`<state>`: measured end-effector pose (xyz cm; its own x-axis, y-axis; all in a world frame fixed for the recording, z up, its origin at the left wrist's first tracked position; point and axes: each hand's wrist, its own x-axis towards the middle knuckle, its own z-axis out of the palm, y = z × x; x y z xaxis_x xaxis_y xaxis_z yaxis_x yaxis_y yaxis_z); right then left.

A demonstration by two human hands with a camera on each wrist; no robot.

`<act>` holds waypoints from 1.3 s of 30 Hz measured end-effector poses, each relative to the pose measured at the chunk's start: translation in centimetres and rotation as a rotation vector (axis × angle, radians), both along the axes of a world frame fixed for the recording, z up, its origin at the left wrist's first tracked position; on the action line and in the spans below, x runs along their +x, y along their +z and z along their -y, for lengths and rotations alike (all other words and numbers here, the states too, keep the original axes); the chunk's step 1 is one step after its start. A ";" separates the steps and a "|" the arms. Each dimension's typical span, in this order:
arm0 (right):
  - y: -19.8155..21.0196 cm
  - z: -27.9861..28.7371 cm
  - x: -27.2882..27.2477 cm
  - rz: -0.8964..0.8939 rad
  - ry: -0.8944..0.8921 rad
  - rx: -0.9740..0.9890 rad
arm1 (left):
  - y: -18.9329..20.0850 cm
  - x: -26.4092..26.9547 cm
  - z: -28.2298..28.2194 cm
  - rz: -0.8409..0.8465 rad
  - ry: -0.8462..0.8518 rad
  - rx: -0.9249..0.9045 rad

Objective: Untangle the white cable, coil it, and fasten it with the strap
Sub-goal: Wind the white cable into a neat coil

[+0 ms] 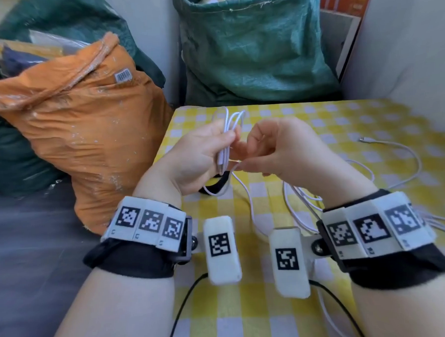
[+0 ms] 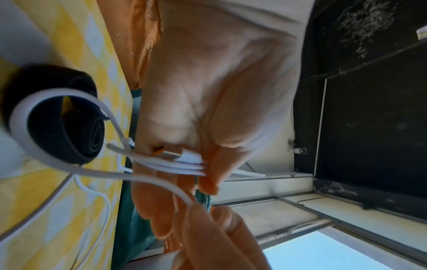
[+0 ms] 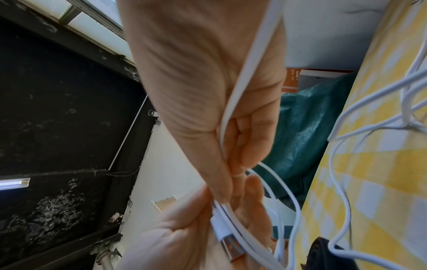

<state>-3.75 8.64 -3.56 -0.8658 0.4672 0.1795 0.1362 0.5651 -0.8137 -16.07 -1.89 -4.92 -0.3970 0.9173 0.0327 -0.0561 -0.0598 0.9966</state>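
My left hand grips a small bundle of white cable loops above the table, thumb over them, with the USB plug pinned against the fingers. My right hand pinches a strand of the same cable just right of the bundle, and that strand runs across its palm. The rest of the cable lies loose on the cloth to the right, ending in a small plug. A rolled black strap lies on the table under my left hand, with a cable loop hanging over it.
The table has a yellow and white checked cloth. An orange sack stands off its left edge and a green woven bag behind its far edge. Black leads run from the wrist cameras across the near cloth.
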 end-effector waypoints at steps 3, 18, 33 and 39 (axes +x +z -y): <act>-0.1 0.0 -0.2 -0.108 -0.020 -0.013 | 0.0 0.3 -0.1 -0.159 -0.026 -0.070; 0.3 -3.2 1.6 0.047 -0.536 0.338 | 1.1 -2.4 1.5 0.086 0.158 -0.069; -0.9 -2.3 0.8 0.037 -0.046 -0.469 | -1.1 -2.2 -0.7 1.052 -0.486 0.055; -0.3 -2.4 0.9 -0.133 -0.023 -0.866 | -0.6 -1.6 -0.4 0.871 -0.236 0.020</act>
<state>-2.86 11.02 -3.87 -0.8517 0.5027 -0.1477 0.0135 -0.2608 -0.9653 -17.64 -1.48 -5.56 -0.0897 0.9805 -0.1747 -0.8035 0.0325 0.5944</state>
